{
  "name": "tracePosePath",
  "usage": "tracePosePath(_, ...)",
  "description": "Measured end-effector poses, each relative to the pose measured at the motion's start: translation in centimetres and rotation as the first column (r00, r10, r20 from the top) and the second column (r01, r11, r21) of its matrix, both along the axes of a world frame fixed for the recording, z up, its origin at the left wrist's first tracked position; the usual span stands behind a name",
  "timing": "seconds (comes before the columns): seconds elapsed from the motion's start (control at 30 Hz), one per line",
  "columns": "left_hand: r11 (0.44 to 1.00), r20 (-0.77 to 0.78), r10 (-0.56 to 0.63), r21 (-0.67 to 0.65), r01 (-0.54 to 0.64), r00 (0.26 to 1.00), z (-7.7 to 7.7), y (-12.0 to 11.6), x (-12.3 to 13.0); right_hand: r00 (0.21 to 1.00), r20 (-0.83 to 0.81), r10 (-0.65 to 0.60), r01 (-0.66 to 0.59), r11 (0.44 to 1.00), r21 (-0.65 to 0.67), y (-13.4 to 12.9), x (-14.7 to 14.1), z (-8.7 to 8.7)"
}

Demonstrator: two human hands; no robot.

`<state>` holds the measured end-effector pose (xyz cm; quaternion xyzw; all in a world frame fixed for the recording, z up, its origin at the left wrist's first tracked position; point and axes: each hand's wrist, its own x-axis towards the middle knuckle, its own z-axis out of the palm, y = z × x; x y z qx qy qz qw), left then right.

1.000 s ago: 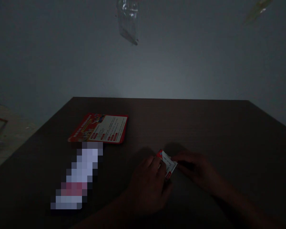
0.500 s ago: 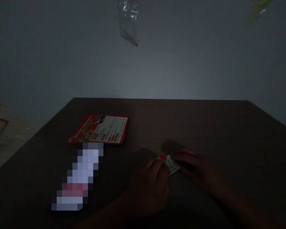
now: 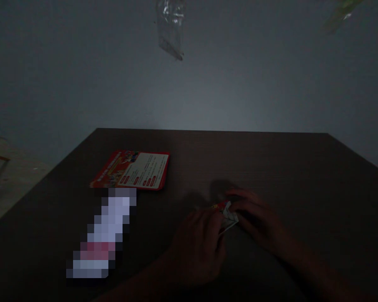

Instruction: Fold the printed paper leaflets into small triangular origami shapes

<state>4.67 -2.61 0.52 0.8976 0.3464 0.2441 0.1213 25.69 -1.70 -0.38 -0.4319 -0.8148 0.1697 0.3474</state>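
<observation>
A small folded piece of paper (image 3: 229, 219), red and printed on one part and whitish on another, lies low over the table between my hands. My left hand (image 3: 200, 245) is closed on its left side, the fingers curled over and covering much of it. At the right corner, the fingertips of my right hand (image 3: 261, 216) press on the whitish part, with the thumb near its lower edge. The dim light hides the finer folds.
On the dark table (image 3: 255, 163), a red printed booklet or card sheet (image 3: 145, 172) lies back left. In front of it is a long pixelated bright object (image 3: 103, 230). A clear plastic bag (image 3: 170, 31) hangs against the pale wall (image 3: 239, 75) behind.
The folded paper has shifted slightly to the right. My right fingers have come further over its right corner, and my left fingers have moved a little right along with it.
</observation>
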Motion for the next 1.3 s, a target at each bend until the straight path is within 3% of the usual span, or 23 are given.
tracePosePath(0.17, 0.999, 0.041, 0.033, -0.024, -0.032, 0.999, -0.5, -0.2, 0.0, 0.995, -0.097, -0.029, 0.025, 0.998, -0.049, -0.5, -0.1, 0.6)
tracePosePath(0.4, 0.996, 0.016, 0.083, 0.041, -0.084, 0.996, -1.1, -0.4, -0.2, 0.987, -0.149, -0.056, 0.039, 0.993, -0.114, -0.5, -0.3, 0.7)
tracePosePath(0.67, 1.000, -0.064, -0.016, 0.004, 0.016, 0.998, -0.5, 0.1, -0.5, 0.980, -0.133, -0.148, 0.135, 0.986, -0.102, -0.6, 0.0, -0.3)
tracePosePath(1.0, 0.991, -0.147, -0.105, 0.068, 0.116, 0.984, -0.4, 0.5, -0.4, 0.958, -0.246, -0.144, 0.106, 0.981, -0.162, -0.6, -0.2, -1.5)
tracePosePath(1.2, 0.976, -0.169, -0.123, 0.157, 0.150, 0.978, -0.2, 0.4, -0.3, 0.985, -0.159, -0.068, 0.034, 0.978, -0.206, -0.4, -0.5, -1.4)
tracePosePath(1.3, 0.973, -0.181, -0.149, 0.149, 0.177, 0.972, -0.4, 0.5, -0.2, 0.999, -0.046, -0.020, 0.014, 0.990, -0.144, -0.3, -0.5, -1.4)
